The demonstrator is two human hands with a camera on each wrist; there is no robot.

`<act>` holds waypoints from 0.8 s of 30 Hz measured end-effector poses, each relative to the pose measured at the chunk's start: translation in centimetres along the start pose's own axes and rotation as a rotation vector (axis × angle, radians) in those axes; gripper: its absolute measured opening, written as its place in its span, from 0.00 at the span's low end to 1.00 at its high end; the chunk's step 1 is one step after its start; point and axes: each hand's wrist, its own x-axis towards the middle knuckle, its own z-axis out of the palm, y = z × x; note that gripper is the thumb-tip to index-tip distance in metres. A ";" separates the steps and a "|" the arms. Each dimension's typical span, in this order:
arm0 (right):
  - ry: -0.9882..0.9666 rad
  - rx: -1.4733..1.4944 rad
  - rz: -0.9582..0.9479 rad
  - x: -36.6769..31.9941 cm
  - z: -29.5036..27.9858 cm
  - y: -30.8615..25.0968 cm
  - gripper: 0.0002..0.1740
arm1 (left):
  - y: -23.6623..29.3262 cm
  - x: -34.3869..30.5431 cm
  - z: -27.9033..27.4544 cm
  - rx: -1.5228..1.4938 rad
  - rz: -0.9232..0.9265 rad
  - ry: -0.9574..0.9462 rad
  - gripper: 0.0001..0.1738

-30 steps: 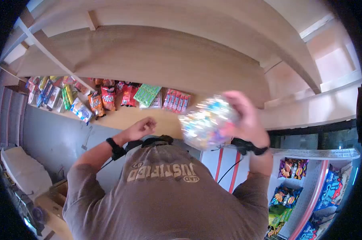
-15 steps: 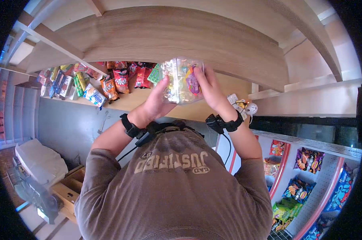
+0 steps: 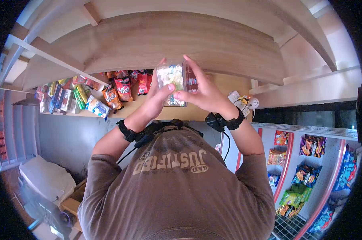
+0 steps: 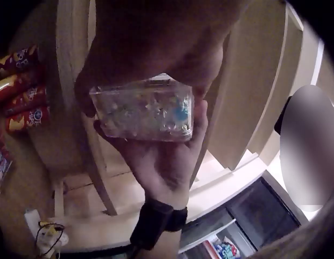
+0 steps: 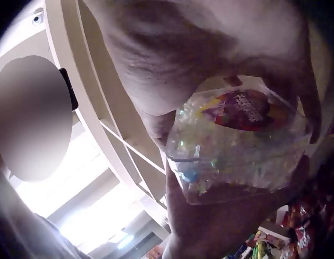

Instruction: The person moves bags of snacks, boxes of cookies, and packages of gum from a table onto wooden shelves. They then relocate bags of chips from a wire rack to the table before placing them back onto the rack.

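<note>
A clear plastic box [image 3: 171,76] of small wrapped sweets stays raised in front of the chest, gripped from both sides. My left hand [image 3: 155,100] has its thumb on the near face. On the opposite side my right hand [image 3: 203,94] also lays its thumb on that face, with fingers along the side. From the left wrist, the transparent box [image 4: 145,113] shows between both palms, pale and blue wrappers inside. A red and yellow label [image 5: 245,110] marks one face in the right wrist view. Some far-side fingers are hidden.
Behind the hands runs a wooden counter [image 3: 225,82] under a broad wooden panel [image 3: 181,36]. Snack packets, including a red bag [image 3: 124,89], crowd its left part. A power strip with plugs [image 3: 243,100] lies at the right end. Bagged snacks [image 3: 307,174] hang on a rack at lower right.
The right hand brought the box in from the right, and the left hand rose to grip it too. Since then the box has been turned, so its labelled face no longer shows in the head view.
</note>
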 end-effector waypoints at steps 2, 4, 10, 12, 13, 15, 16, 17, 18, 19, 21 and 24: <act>-0.002 -0.019 0.008 0.6 0.7 0.1 0.59 | 0.0 -0.1 -1.4 0.051 -0.008 -0.040 0.51; -0.002 -0.027 0.003 1.1 1.6 0.2 0.59 | 0.3 -0.2 -2.8 0.065 -0.013 -0.048 0.52; -0.043 -0.143 0.031 2.8 4.1 -1.5 0.53 | 1.7 -1.1 -6.9 0.040 -0.004 -0.076 0.52; -0.056 -0.215 0.042 3.3 4.8 -2.1 0.52 | 2.5 -1.4 -8.1 0.026 0.013 -0.071 0.50; -0.059 -0.241 0.048 3.6 5.2 -2.4 0.52 | 3.2 -1.7 -8.5 0.133 0.022 -0.088 0.51; -0.123 -0.110 0.073 4.1 5.9 -2.5 0.55 | 4.4 -2.2 -9.3 0.228 0.018 -0.111 0.51; -0.117 -0.111 0.090 4.3 6.3 -2.3 0.55 | 4.8 -2.3 -9.7 0.312 0.028 -0.109 0.52; -0.119 -0.119 0.105 4.5 6.8 -2.0 0.53 | 5.1 -2.5 -10.1 0.386 0.027 -0.101 0.54; -0.119 -0.124 0.121 4.6 7.4 -2.1 0.52 | 5.3 -2.6 -10.6 0.460 0.026 -0.094 0.55; -0.119 -0.130 0.136 4.7 8.0 -2.3 0.51 | 4.9 -2.5 -11.3 0.448 0.018 -0.100 0.55; -0.039 -0.099 0.224 5.2 9.3 -3.9 0.48 | 4.0 -2.4 -12.7 0.560 0.090 -0.076 0.55; 0.002 -0.122 0.209 5.8 10.2 -3.3 0.46 | 4.5 -2.4 -13.4 0.588 0.077 -0.064 0.55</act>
